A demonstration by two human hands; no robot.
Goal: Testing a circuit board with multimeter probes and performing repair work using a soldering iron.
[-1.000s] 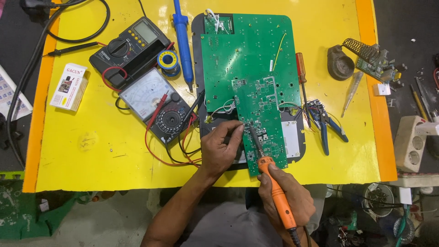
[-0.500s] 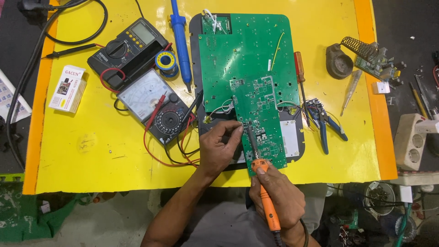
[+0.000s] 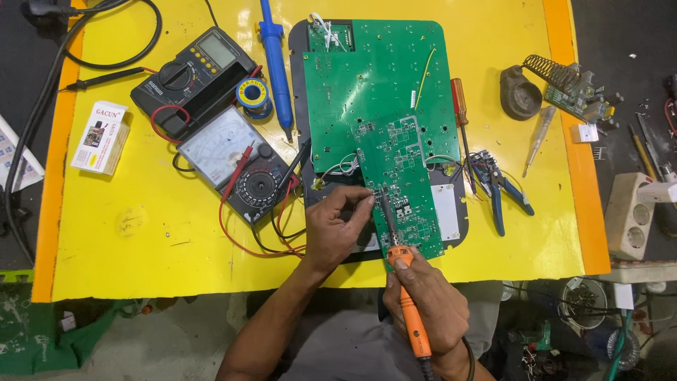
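Observation:
A large green circuit board (image 3: 381, 92) lies on a dark panel on the yellow table (image 3: 141, 233). My right hand (image 3: 423, 303) grips an orange-handled soldering iron (image 3: 405, 296), whose tip touches the lower narrow part of the board. My left hand (image 3: 338, 226) rests at the board's left edge, fingers pinched near the iron's tip; whether something thin sits between them I cannot tell.
Left of the board lie a digital multimeter (image 3: 194, 74), an analog meter (image 3: 236, 162) with red and black leads, a solder spool (image 3: 252, 95), a blue desoldering pump (image 3: 275, 63) and a small box (image 3: 102, 137). A screwdriver (image 3: 460, 106), blue pliers (image 3: 497, 190), an iron stand (image 3: 525, 88) and a power strip (image 3: 635, 212) are to the right.
The view shifted slightly. My right hand slid the iron a little lower and left on the board. My left hand stays pinched at the same spot.

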